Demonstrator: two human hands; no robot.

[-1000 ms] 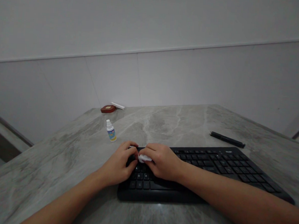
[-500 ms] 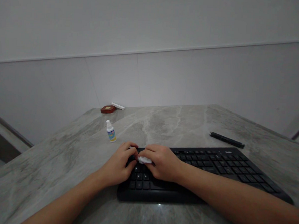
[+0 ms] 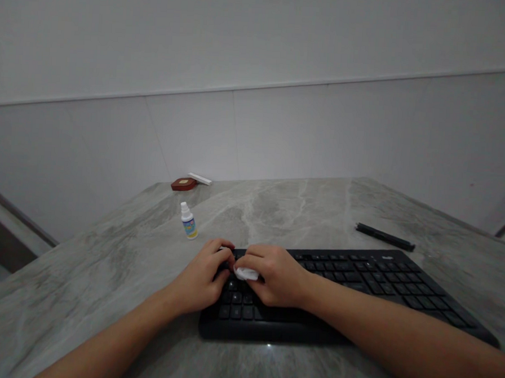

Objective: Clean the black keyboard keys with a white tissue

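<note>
A black keyboard (image 3: pixel 279 330) lies at a slant on the marbled table, its left end under both hands. My left hand (image 3: pixel 204 278) is curled over that left end, thumb and fingers bent against the keys and far edge. Pinched in the fingers of my right hand (image 3: pixel 278 276) is a crumpled white tissue (image 3: pixel 246 274), pressed on the keys near the upper left. The two hands almost meet at the fingertips. My right forearm crosses over the keyboard and hides part of it.
A small white spray bottle (image 3: pixel 188 222) with a blue and yellow label stands beyond my left hand. Behind the keyboard lies a black pen-like stick (image 3: pixel 384 236). A reddish-brown box (image 3: pixel 183 184) and a white flat piece (image 3: pixel 199 179) rest near the wall (image 3: pixel 281 134).
The tissue has shifted a little and shows slightly more under my right fingers. Both hands stay almost in place; the whole view has moved very slightly.
</note>
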